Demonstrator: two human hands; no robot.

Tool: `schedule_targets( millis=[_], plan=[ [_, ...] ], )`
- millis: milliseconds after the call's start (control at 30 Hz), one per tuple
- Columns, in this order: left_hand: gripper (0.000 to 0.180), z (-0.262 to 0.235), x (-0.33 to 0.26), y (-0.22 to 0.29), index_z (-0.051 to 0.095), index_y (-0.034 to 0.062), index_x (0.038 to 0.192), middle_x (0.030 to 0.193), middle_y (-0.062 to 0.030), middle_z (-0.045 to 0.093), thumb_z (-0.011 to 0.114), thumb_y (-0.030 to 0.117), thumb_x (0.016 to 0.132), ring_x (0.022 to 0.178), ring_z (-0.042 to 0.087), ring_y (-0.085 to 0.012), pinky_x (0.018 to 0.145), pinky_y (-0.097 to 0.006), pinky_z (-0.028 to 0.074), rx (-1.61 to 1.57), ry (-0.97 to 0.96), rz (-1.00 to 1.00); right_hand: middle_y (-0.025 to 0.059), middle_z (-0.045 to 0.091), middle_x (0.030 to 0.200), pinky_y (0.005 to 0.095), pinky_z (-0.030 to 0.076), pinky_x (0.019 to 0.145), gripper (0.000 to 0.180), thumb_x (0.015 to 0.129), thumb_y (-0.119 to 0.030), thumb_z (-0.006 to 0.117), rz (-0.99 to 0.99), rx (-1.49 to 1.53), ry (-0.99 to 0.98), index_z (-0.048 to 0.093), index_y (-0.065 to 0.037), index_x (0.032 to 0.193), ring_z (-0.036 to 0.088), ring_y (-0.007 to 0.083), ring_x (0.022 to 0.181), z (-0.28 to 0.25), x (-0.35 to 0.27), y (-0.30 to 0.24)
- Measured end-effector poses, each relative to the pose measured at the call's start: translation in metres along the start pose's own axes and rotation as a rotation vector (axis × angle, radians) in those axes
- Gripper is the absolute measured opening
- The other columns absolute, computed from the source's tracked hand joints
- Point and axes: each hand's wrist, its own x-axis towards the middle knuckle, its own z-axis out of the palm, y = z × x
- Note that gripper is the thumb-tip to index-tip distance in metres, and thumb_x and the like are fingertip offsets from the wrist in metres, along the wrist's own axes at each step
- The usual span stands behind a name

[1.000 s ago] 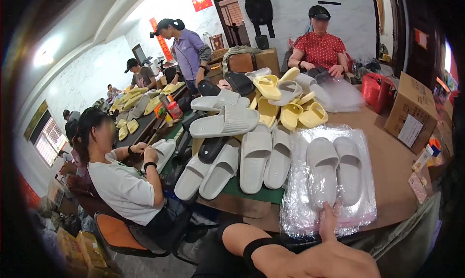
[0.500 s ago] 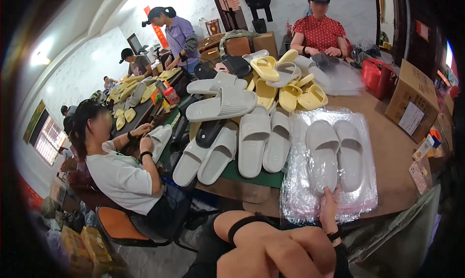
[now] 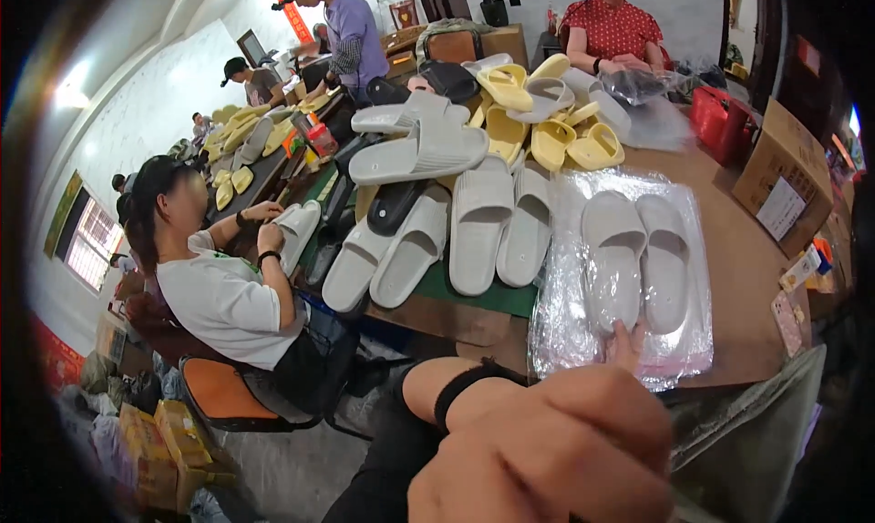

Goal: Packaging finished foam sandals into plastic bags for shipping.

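Observation:
A pair of grey slippers (image 3: 612, 258) lies on a stack of clear plastic bags (image 3: 561, 318) at the right of the table. Glare crosses the left slipper's heel, and I cannot tell whether film covers the pair. My right hand (image 3: 623, 344) has its fingers at that heel, seemingly pinching it; the rest of this hand is hidden. Large in the foreground, my left hand (image 3: 547, 445) is curled with knuckles up and partly blocks the right one. Whatever it may hold is out of sight. A black band (image 3: 465, 391) circles the left wrist.
More grey slippers (image 3: 480, 240) and yellow slippers (image 3: 596, 146) are heaped left of the bags. A cardboard box (image 3: 786, 176) and a red bag (image 3: 718, 117) stand on the right. One co-worker (image 3: 228, 295) handles a slipper at left; another (image 3: 615, 31) sits across.
My left hand has come up closer to the camera and covers more of the right one. The view has shifted, while the right hand stays at the slipper's heel.

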Motion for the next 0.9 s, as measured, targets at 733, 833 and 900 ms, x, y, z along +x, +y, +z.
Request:
schedule_targets(
  millis=[733, 833, 900],
  plan=[
    [0.027, -0.067, -0.141, 0.022, 0.061, -0.0009, 0.097, 0.098, -0.0164, 0.061, 0.067, 0.014, 0.076, 0.086, 0.061, -0.0315, 0.072, -0.035, 0.052, 0.379, -0.915, -0.672, 0.0030, 0.056, 0.081, 0.0272, 0.045, 0.064, 0.019, 0.085, -0.016, 0.062, -0.003, -0.198, 0.039, 0.057, 0.001, 0.090, 0.055, 0.0141, 0.074, 0.013, -0.011, -0.021],
    [0.023, -0.093, -0.195, 0.038, 0.061, -0.0015, 0.094, 0.092, -0.0160, 0.060, 0.065, 0.013, 0.075, 0.084, 0.059, -0.0306, 0.073, -0.036, 0.050, 0.519, -1.180, -0.954, 0.0088, 0.058, 0.086, 0.0305, 0.050, 0.060, 0.018, 0.082, -0.012, 0.060, 0.236, 0.119, 0.035, 0.054, -0.003, 0.096, 0.059, 0.0202, 0.072, 0.021, -0.002, -0.042],
    [0.022, -0.102, -0.210, 0.041, 0.061, -0.0008, 0.091, 0.093, -0.0156, 0.059, 0.065, 0.013, 0.075, 0.090, 0.057, -0.0307, 0.078, -0.040, 0.047, 0.661, -1.310, -1.003, 0.0081, 0.058, 0.087, 0.0309, 0.050, 0.063, 0.018, 0.082, -0.011, 0.060, 0.197, 0.119, 0.052, 0.055, -0.001, 0.095, 0.058, 0.0195, 0.075, 0.028, -0.004, -0.062]
  ],
)
